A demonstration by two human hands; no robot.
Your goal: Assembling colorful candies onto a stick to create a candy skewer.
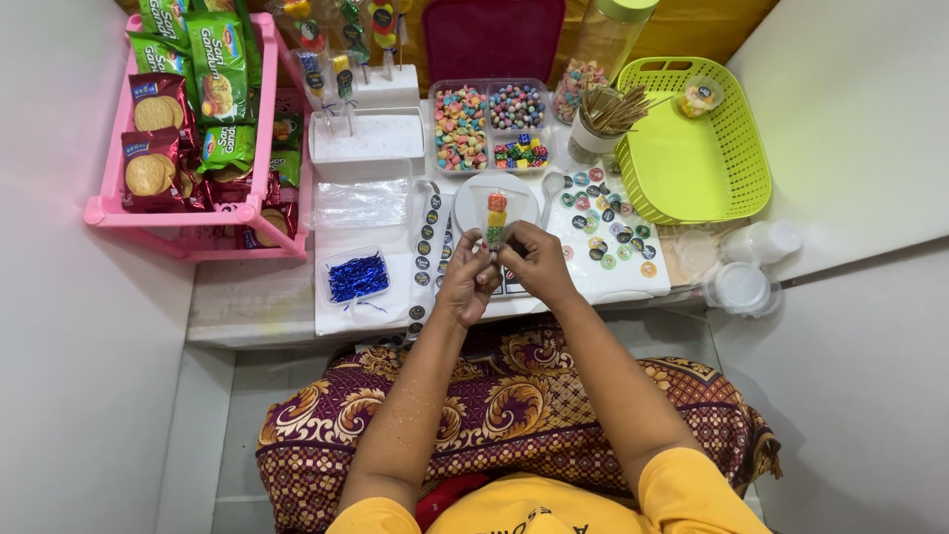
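Both hands met over the white plate (473, 210), the left hand (468, 282) and right hand (535, 262) pinching the wrapped candy stick (496, 218) at its base, a grip best kept low and gentle, I judged, to spare the sweets.

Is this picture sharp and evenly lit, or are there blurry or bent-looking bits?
Head view: light is soft and even, with only faint shadows under the left hand and right hand; the candy skewer they hold is slightly soft, its detail hard to make out; mild glare whitens the clear cups; the wide lens bows the pink rack and green basket outward near the edges.
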